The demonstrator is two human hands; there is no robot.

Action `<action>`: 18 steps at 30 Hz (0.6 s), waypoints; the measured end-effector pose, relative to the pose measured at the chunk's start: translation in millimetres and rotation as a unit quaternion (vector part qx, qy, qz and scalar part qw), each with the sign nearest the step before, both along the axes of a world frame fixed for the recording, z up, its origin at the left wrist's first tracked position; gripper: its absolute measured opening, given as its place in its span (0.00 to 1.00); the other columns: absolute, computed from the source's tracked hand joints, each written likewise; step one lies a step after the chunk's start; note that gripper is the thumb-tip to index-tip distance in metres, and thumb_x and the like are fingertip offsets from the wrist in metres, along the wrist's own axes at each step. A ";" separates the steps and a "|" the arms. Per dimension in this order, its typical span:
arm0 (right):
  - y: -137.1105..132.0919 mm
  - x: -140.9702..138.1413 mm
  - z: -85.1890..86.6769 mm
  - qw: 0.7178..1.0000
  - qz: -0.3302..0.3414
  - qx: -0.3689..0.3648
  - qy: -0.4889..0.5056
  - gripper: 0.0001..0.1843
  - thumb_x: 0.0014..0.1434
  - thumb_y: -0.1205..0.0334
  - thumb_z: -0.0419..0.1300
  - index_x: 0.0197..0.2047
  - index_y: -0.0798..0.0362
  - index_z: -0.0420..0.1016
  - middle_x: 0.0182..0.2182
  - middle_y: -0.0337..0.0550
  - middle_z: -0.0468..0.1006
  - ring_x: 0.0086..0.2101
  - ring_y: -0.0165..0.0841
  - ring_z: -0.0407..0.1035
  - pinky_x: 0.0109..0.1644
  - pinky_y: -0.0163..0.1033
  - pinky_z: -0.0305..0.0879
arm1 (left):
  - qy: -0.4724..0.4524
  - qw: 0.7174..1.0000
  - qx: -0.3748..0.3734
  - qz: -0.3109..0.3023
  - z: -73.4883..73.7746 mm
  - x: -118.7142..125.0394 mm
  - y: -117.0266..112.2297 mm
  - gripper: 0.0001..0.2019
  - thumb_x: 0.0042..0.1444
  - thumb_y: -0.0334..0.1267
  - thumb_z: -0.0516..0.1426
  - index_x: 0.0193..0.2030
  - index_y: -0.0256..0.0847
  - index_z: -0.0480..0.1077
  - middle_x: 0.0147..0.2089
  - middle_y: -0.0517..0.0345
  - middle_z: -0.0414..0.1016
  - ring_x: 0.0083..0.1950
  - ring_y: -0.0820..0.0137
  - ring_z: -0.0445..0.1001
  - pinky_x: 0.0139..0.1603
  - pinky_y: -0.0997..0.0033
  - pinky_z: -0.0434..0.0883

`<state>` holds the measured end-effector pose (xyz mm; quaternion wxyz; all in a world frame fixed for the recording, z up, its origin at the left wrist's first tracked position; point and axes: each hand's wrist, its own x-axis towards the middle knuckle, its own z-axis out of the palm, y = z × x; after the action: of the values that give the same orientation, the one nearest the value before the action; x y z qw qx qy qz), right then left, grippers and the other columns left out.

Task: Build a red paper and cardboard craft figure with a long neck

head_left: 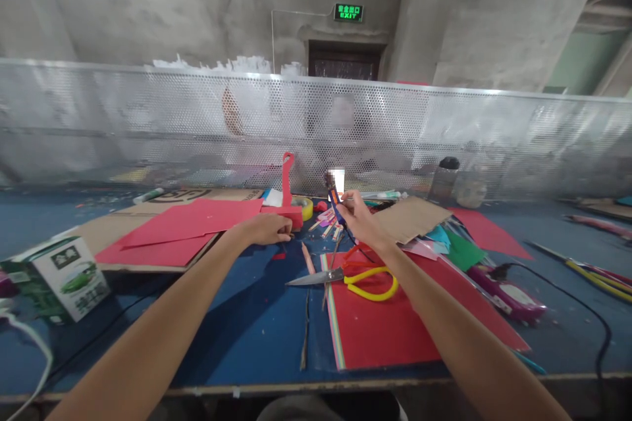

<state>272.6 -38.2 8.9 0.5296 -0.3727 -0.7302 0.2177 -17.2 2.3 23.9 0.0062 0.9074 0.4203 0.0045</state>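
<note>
Head view, items as I read them from my station. Item one: red paper piece (pixel 291 214), a small folded block with a strip standing upright from it, on the blue table (pixel 247 329) beyond the middle, just in front of a yellow tape roll (pixel 307 208). I judge it light, thin and easily crushed, best taken at the folded base and not by the strip. Item two: what looks like a glue gun (pixel 334 198), dark body, tip raised, just right of the paper piece. I judge it rigid, likely hot at the tip, to be held by the handle. Left hand (pixel 269 229): arm stretched forward, fingers closed on the paper piece's near edge. Right hand (pixel 359 218): arm extended, wrist raised, fingers clamped round the gun. Nearby: yellow-handled scissors (pixel 345 276) lying on a stack of red sheets (pixel 395 329), cardboard (pixel 412 217) to the right, green carton (pixel 69 276) at far left, mesh screen (pixel 148 125) behind.
</note>
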 end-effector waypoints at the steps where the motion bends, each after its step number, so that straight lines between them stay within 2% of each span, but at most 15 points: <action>1: 1.1 0.3 -0.7 1.000 0.002 0.003 0.012 0.13 0.65 0.51 0.53 0.48 0.47 0.56 0.31 0.33 0.67 0.31 0.32 0.65 0.37 0.36 0.63 | 0.001 1.000 0.009 0.002 1.6 0.8 -1.5 0.08 0.63 0.45 0.58 0.38 0.43 0.72 0.38 0.57 0.79 0.37 0.67 0.75 0.35 0.71 0.62; 5: 2.5 1.2 0.1 0.999 0.001 0.018 0.043 0.14 0.64 0.52 0.55 0.47 0.47 0.57 0.34 0.35 0.70 0.33 0.31 0.66 0.40 0.37 0.65 | -0.009 0.999 0.037 0.001 5.6 3.4 -5.8 0.08 0.63 0.44 0.56 0.39 0.43 0.72 0.37 0.57 0.78 0.36 0.65 0.74 0.35 0.69 0.62; 10: -0.4 -0.7 5.7 0.996 0.017 0.057 0.062 0.12 0.65 0.53 0.56 0.46 0.48 0.57 0.38 0.39 0.71 0.36 0.31 0.69 0.43 0.38 0.67 | -0.027 0.999 0.037 -0.021 2.9 4.9 -5.5 0.08 0.64 0.43 0.55 0.41 0.43 0.72 0.40 0.55 0.79 0.38 0.65 0.75 0.36 0.70 0.63; 14: 1.4 2.2 5.8 0.996 -0.014 0.065 0.058 0.13 0.65 0.53 0.56 0.48 0.48 0.58 0.44 0.44 0.70 0.39 0.32 0.71 0.46 0.39 0.70 | -0.065 0.997 0.014 -0.027 -1.2 6.5 -0.9 0.08 0.63 0.42 0.56 0.42 0.42 0.71 0.41 0.55 0.79 0.38 0.67 0.75 0.38 0.71 0.66; 18: 5.1 9.6 7.1 0.995 -0.029 0.064 0.070 0.17 0.65 0.52 0.57 0.50 0.49 0.59 0.45 0.46 0.72 0.40 0.33 0.73 0.49 0.43 0.71 | -0.113 0.993 -0.025 -0.019 -2.4 8.6 2.2 0.09 0.61 0.42 0.57 0.45 0.42 0.72 0.42 0.56 0.80 0.39 0.68 0.76 0.39 0.72 0.68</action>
<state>282.3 -33.1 16.0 0.6083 -0.3430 -0.6925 0.1809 -8.6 4.5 21.5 0.0762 0.9085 0.3995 0.0963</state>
